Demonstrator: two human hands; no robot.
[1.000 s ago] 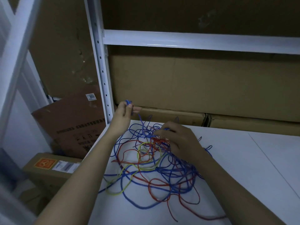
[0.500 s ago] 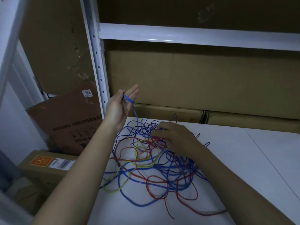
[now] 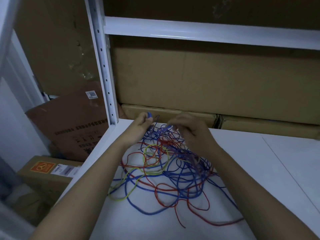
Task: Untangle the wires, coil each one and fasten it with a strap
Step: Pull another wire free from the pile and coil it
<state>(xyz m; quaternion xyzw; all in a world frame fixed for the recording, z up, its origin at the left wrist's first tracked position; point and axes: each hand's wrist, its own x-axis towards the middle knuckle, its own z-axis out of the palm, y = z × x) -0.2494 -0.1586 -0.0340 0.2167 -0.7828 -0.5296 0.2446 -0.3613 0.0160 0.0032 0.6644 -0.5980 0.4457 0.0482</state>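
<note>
Wires, thin and limp in blue, red and yellow plastic (image 3: 166, 170), lie tangled just below your hands. Your left hand (image 3: 142, 122) pinches a blue end; your right hand (image 3: 188, 130) pinches a strand. Light and springy, probably: hold near the ends.

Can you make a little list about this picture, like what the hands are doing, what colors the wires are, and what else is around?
left hand: pinches a small blue wire coil
right hand: fingers curled on blue wire strands above the pile
wire tangle: blue, red and yellow-green wires, still knotted together
surface: white shelf board
behind: cardboard boxes
straps: none visible
</note>
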